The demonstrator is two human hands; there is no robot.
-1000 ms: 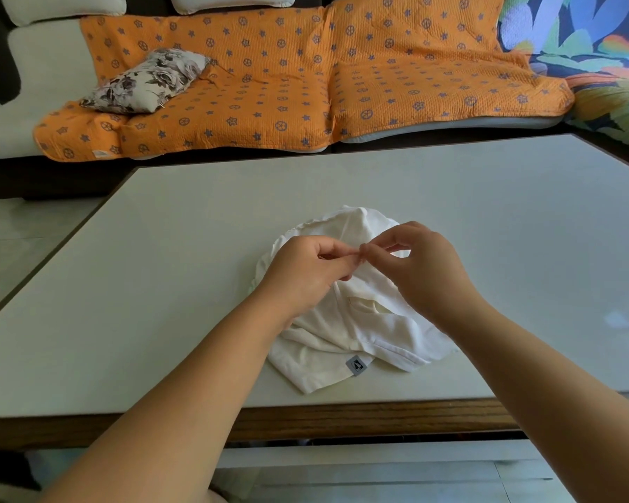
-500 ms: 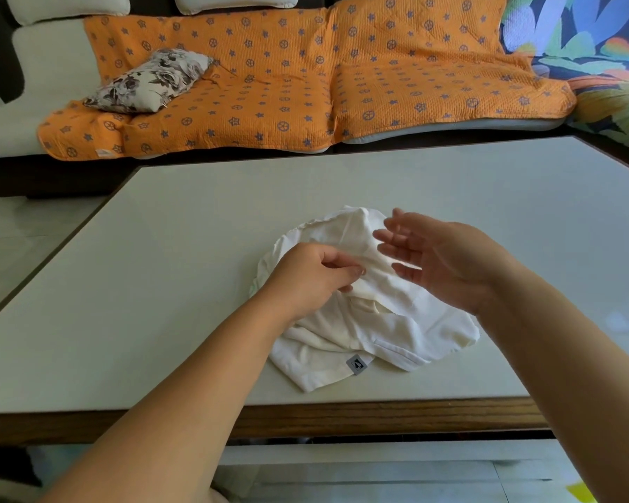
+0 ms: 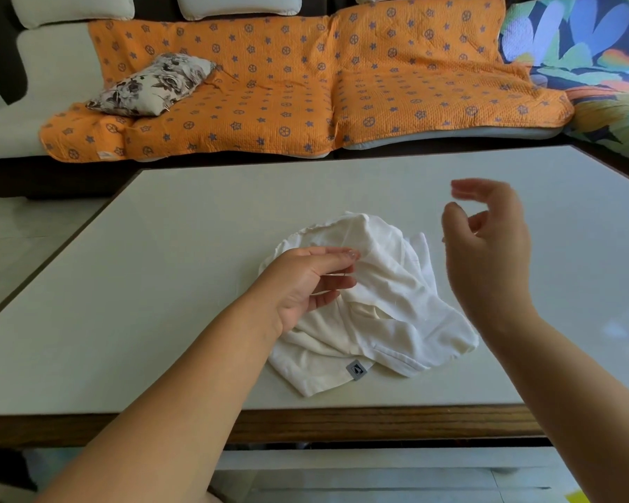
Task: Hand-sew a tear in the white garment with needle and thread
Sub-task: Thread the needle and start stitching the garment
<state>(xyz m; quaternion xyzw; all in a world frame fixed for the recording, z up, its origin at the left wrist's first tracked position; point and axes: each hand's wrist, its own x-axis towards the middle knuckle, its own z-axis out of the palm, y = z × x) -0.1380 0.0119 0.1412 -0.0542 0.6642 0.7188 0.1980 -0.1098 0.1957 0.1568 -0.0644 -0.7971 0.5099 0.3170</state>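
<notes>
Our left hand point(image 3: 305, 281) pinches what looks like the needle point(image 3: 336, 274) over the crumpled white garment point(image 3: 389, 303) on the tabletop point(image 3: 160, 285). Right hand point(image 3: 487, 241) hovers, fingers loosely spread. No stitches visible, so we're probably early on.

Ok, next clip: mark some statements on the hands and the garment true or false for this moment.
1. The crumpled white garment lies on the pale tabletop. True.
2. The right hand presses flat on the garment. False: it is raised off it, fingers loosely curled.
3. The left hand pinches a thin metal needle over the garment. True.
4. The small grey label sits at the garment's far edge. False: at its near edge.
5. The floral cushion lies on the table. False: on the orange patterned sofa cover.
</notes>
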